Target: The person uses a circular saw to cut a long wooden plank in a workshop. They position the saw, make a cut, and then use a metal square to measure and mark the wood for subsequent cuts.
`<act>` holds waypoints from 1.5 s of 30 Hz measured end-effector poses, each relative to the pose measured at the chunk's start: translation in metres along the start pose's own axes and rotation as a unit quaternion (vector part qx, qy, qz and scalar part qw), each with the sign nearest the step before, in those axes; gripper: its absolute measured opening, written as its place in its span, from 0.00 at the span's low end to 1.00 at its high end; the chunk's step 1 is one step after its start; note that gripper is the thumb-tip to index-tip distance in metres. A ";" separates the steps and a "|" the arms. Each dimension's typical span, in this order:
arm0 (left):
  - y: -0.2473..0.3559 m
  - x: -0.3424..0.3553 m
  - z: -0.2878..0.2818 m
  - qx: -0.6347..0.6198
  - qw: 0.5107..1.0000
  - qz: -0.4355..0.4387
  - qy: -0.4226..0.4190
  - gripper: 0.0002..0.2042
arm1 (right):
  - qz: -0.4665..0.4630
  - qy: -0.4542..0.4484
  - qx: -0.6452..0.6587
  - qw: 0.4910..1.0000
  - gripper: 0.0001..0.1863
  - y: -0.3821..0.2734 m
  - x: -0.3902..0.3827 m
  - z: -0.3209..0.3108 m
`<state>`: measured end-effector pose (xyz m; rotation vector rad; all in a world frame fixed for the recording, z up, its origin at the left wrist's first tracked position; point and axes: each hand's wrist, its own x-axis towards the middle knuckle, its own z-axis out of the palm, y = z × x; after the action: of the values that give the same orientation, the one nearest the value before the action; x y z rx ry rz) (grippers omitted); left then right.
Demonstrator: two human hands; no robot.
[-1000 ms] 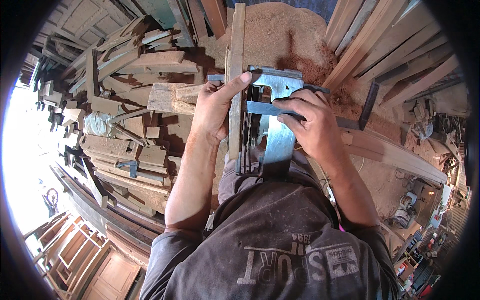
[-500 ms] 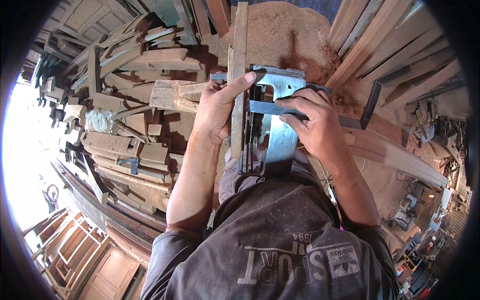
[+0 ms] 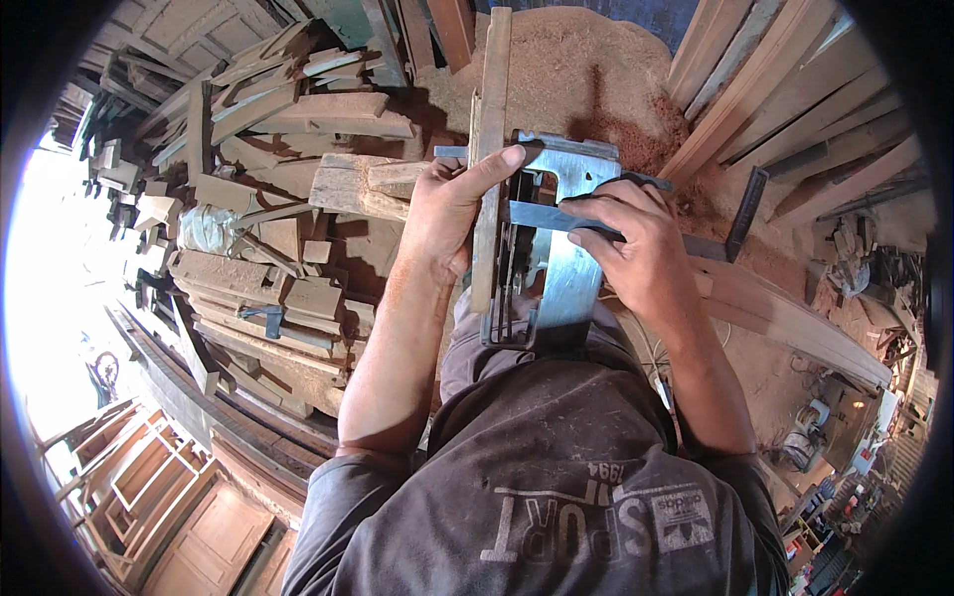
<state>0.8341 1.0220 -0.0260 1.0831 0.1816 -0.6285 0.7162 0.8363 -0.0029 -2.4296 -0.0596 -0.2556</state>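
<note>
A metal frame with a flat, shiny plate and a slot stands in front of my body; its kind is unclear. Along its left side runs a long, narrow wooden strip, pointing away from me. My left hand grips the strip, thumb laid across it toward the plate and fingers hidden beneath. Pinched between thumb and fingers of my right hand is a flat grey metal bar, lying across the plate with its left end at the strip. Another short metal end sticks out left of the strip.
A worn timber block lies left of my left hand, beside stacked offcuts. Sawdust is heaped ahead. Long boards lean at the far right. A dark angled bar and a pale beam sit beyond my right hand.
The whole view has shifted slightly, so strip, frame and hands appear a little farther right. Both hands keep the same grips, and the metal bar stays across the plate.
</note>
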 end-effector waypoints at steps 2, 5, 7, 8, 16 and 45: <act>0.000 0.000 0.000 -0.001 1.000 0.000 0.003 0.19 | 0.001 0.000 -0.001 1.000 0.16 0.001 0.000 0.001; 0.001 0.001 -0.003 -0.009 0.999 -0.004 -0.034 0.19 | 0.006 0.004 0.004 1.000 0.16 0.002 0.000 0.002; 0.001 0.001 -0.005 -0.002 0.999 -0.005 -0.032 0.19 | 0.016 0.001 0.005 1.000 0.16 0.002 -0.001 0.003; 0.000 0.002 -0.005 0.002 1.000 -0.005 -0.031 0.19 | 0.014 0.002 0.008 1.000 0.16 0.002 -0.001 0.003; -0.001 0.002 -0.004 0.002 0.999 0.010 -0.034 0.19 | 0.000 -0.002 -0.003 1.000 0.16 0.003 -0.002 0.001; 0.004 0.001 -0.005 -0.017 0.999 -0.013 -0.030 0.13 | -0.004 0.014 -0.009 1.000 0.16 0.002 0.000 0.002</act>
<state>0.8380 1.0274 -0.0256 1.0287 0.1551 -0.6775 0.7165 0.8363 -0.0055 -2.4446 -0.0561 -0.2942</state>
